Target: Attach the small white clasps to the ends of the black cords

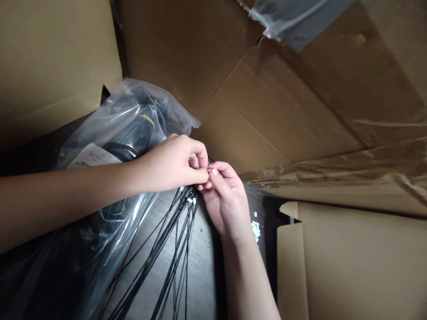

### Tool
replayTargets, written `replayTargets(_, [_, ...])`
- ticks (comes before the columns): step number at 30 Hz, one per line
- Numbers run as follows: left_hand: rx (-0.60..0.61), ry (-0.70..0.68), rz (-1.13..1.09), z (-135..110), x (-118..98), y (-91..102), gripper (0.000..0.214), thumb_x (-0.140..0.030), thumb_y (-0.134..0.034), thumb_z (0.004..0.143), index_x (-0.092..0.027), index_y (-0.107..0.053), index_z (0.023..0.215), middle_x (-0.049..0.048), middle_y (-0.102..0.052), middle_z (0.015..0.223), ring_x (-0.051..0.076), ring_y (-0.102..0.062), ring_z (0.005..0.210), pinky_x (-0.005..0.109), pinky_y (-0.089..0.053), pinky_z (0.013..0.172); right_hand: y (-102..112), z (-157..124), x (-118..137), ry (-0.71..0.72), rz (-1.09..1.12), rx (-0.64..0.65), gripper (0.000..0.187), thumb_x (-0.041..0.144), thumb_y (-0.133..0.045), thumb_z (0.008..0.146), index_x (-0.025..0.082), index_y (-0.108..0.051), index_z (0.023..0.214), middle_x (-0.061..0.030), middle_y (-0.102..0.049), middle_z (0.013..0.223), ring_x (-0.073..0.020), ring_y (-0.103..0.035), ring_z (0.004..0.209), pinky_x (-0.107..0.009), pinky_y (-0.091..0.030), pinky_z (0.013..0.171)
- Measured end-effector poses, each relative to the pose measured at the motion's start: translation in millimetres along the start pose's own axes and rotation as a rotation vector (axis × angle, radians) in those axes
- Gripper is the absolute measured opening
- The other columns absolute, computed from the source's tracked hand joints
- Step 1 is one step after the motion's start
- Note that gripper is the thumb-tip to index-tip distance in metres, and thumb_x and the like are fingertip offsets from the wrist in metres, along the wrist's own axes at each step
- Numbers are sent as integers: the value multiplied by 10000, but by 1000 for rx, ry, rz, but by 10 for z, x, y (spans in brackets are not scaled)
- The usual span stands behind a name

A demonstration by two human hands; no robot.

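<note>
Head view: thin black cables (pixel 168 253) slanting downward

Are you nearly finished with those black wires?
It's hard to tell exactly. Already done: the cardboard box stands open. In hand: the left hand and right hand pinch together at the thin black wires. Left: most of the wires hang loose in a bunch, and the dark item in the clear plastic bag is not unwrapped yet.
</note>
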State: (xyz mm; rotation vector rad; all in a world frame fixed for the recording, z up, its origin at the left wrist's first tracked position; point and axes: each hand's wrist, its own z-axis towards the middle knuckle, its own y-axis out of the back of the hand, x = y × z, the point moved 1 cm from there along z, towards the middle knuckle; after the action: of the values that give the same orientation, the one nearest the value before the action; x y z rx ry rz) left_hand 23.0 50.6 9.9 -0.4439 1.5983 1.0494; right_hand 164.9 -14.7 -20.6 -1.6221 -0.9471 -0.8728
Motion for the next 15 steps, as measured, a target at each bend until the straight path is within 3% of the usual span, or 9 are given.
replayTargets(15, [52,40,-74,7,34,-20,41,-189,-626,739,-173,-660,724,-12,-729,636,128,-685,609,221,-489,584,9,0,15,-34,31,38,105,252,-747,789,208,-663,835,54,-536,611,-64,-509,588,-189,-509,635])
